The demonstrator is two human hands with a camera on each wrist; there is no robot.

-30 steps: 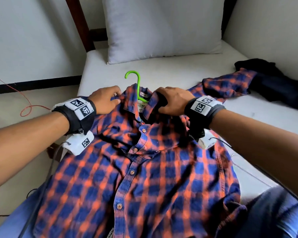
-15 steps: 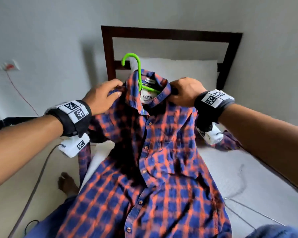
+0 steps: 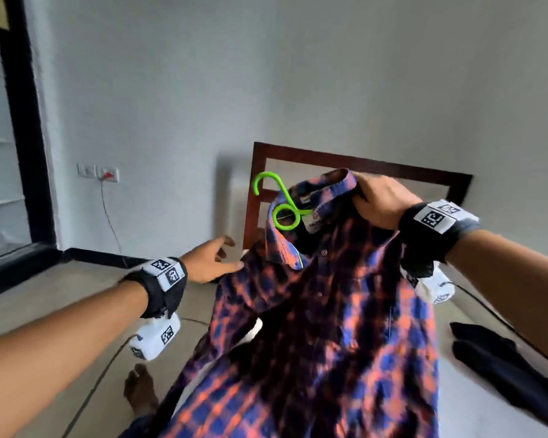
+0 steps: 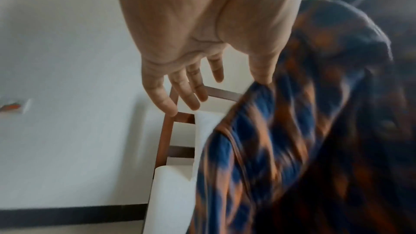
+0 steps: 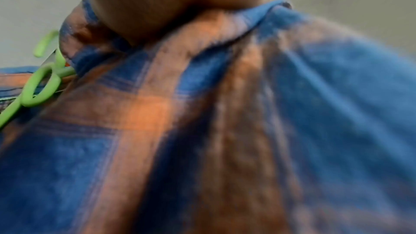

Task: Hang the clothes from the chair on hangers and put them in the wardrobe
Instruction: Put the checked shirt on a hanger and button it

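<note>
Gripping the plaid shirt (image 3: 329, 311) at its collar and shoulder, the right hand (image 3: 382, 203) holds the garment up in the air in front of the dark wooden headboard (image 3: 393, 167); its fingers curl over the fabric, and the right wrist view shows little beyond the heel of the hand pressed into bunched blue and orange cloth. A green hanger (image 3: 280, 205) sits inside the shirt, its hook and loop poking out of the neck opening just to the left of that hand. The left hand (image 3: 208, 260) is released, fingers spread and straight, with the thumb touching the shirt's shoulder edge on the side away from the headboard's right post; the left wrist view shows the same loose, splayed fingers (image 4: 180, 88) beside the cloth. The shirt's body hangs down toward the camera. A dark garment (image 3: 487, 352) lies on the bed (image 3: 456, 314) below and to the right of the headboard.
</note>
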